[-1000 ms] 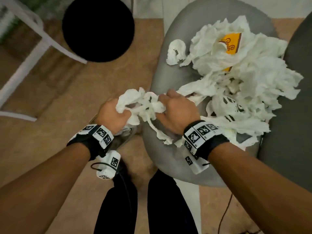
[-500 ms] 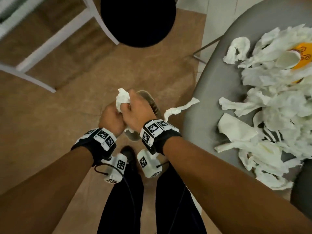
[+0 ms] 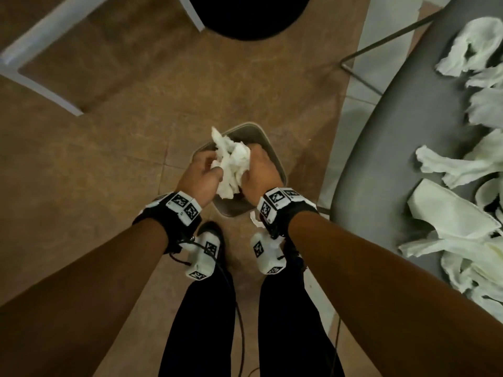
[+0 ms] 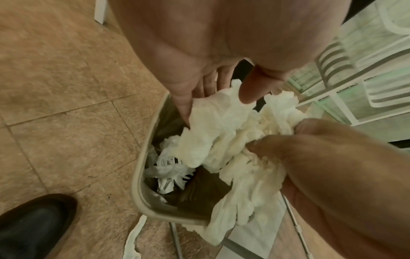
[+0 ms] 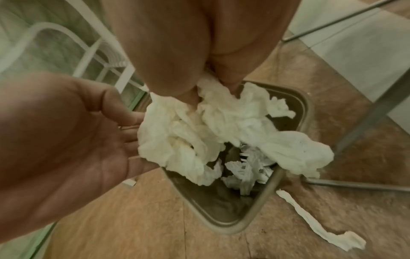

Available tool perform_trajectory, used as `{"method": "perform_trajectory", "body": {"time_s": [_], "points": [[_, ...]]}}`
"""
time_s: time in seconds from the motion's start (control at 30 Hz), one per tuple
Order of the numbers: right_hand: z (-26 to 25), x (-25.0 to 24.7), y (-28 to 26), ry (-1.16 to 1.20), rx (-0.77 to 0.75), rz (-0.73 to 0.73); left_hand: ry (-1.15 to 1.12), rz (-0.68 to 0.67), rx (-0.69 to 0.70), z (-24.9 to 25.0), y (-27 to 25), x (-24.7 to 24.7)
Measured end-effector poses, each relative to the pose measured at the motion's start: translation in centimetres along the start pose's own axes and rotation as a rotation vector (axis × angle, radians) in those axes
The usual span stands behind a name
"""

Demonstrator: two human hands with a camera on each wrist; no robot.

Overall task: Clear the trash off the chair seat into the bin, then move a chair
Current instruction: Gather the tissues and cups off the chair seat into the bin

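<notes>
A crumpled white tissue wad [image 3: 231, 164] hangs over the small beige bin [image 3: 272, 151] on the floor. My right hand [image 3: 251, 159] grips the wad [image 5: 199, 126] from the right with curled fingers. My left hand [image 3: 213, 170] is at its left side, palm open, straight fingers touching the paper [image 4: 221, 133]. The bin [image 4: 139, 177] holds more white scraps [image 5: 246, 168]. At the right, the grey chair seat [image 3: 394, 159] carries several more torn tissues [image 3: 457, 164].
A loose tissue strip [image 5: 310, 222] lies on the tiled floor beside the bin [image 5: 255, 210]. The chair's metal legs [image 3: 362, 74] stand close to the right. A black round stool [image 3: 245, 14] and a white frame [image 3: 40, 88] are ahead. My black shoes [image 4: 33, 226] stand just behind the bin.
Both hands carried the tissue wad left off the chair seat and over the bin. My left hand has loosened to an open palm. A strip dropped to the floor.
</notes>
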State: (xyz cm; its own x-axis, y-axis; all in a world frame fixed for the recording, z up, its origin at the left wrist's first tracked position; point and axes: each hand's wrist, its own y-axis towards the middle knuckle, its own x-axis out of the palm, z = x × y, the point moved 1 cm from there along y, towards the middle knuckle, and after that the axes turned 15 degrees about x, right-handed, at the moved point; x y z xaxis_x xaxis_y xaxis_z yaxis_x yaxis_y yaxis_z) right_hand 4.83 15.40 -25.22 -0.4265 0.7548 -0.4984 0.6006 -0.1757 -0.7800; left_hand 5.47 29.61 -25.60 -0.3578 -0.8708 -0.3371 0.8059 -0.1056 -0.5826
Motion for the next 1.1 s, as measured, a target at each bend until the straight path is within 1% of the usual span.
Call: {"method": "perform_trajectory", "body": {"time_s": [0.1, 0.17, 0.2, 0.3, 0.37, 0.4, 0.47, 0.5, 0.53, 0.6, 0.67, 0.7, 0.8, 0.93, 1.0, 1.1], "points": [[0.4, 0.0, 1.3, 0.142, 0.057, 0.062, 0.049, -0.031, 0.108, -1.8, 1.4, 0.5], [0.5, -0.1, 2.3, 0.245, 0.124, 0.071, 0.149, -0.007, 0.183, -2.2, 1.9, 0.6], [0.4, -0.3, 2.9, 0.256, 0.152, 0.082, 0.209, 0.013, 0.217, -2.3, 2.1, 0.5], [0.3, -0.3, 4.9, 0.239, 0.172, 0.112, 0.359, 0.046, 0.296, -3.3, 2.7, 0.0], [0.1, -0.3, 6.0, 0.186, 0.162, 0.076, 0.484, 0.065, 0.370, -4.0, 2.9, -0.3], [0.0, -0.2, 6.4, 0.099, 0.135, 0.033, 0.566, 0.073, 0.383, -4.7, 3.0, -0.5], [0.0, -0.6, 6.8, -0.199, 0.063, -0.040, 0.676, 0.102, 0.332, -5.4, 2.9, -0.5], [0.1, -0.6, 6.9, -0.347, 0.042, -0.073, 0.673, 0.118, 0.288, -5.8, 2.9, -0.5], [0.3, -0.7, 7.1, -0.449, 0.032, -0.101, 0.614, 0.121, 0.234, -6.0, 2.8, -0.5], [0.6, -0.6, 7.3, -0.534, 0.018, -0.128, 0.442, 0.087, 0.106, -6.6, 3.0, -0.3], [0.9, -0.1, 7.4, -0.561, 0.011, -0.114, 0.376, 0.027, -0.029, -7.3, 3.3, -0.1], [1.2, 0.2, 7.4, -0.567, 0.017, -0.108, 0.370, 0.007, -0.062, -7.7, 3.4, 0.1], [1.7, 1.3, 6.9, -0.581, 0.060, -0.128, 0.363, 0.013, -0.067, -8.3, 3.2, 0.6], [2.2, 2.4, 6.1, -0.583, 0.031, -0.127, 0.317, 0.126, -0.106, -9.4, 1.7, 0.6], [2.5, 2.6, 5.8, -0.573, -0.001, -0.083, 0.307, 0.202, -0.126, -10.3, 0.4, 0.5], [2.8, 3.0, 4.4, -0.470, -0.040, -0.032, 0.268, 0.304, -0.170, -11.6, -2.5, 0.0]]}}
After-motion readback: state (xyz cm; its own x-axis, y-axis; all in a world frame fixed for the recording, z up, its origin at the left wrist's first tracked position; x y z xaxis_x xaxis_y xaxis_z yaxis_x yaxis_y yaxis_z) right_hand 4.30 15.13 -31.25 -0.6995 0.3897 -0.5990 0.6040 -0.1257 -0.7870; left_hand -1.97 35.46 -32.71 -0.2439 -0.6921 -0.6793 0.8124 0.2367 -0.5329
